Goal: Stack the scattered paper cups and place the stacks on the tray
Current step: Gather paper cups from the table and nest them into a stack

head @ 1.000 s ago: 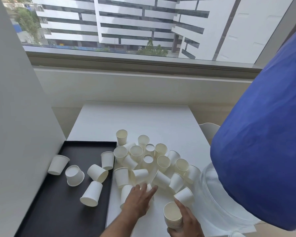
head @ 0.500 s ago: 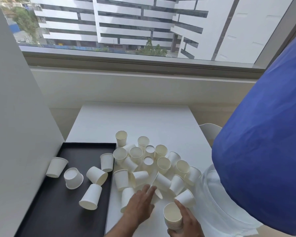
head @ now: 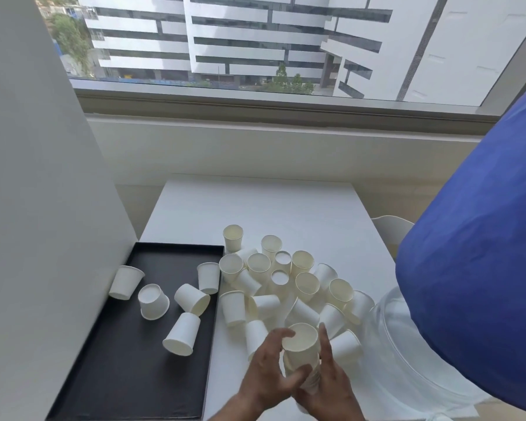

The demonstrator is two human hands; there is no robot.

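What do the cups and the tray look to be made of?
Cups: likely paper, matte off-white, with thin walls and rolled rims. Tray: black with a dull, faintly textured surface and a low raised rim; possibly plastic or coated metal, the view leaves it open.

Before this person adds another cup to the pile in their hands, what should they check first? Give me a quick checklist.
1. Stack held firmly: ok, left hand and right hand both grip it.
2. Top cup seated straight: cannot tell, fingers cover the joint.
3. A hand free to pick: not ok, both are busy.
4. Loose cups within reach: ok, many lie just beyond the hands.
5. Tray ready for stacks: not ok, five loose cups sit in or against it.
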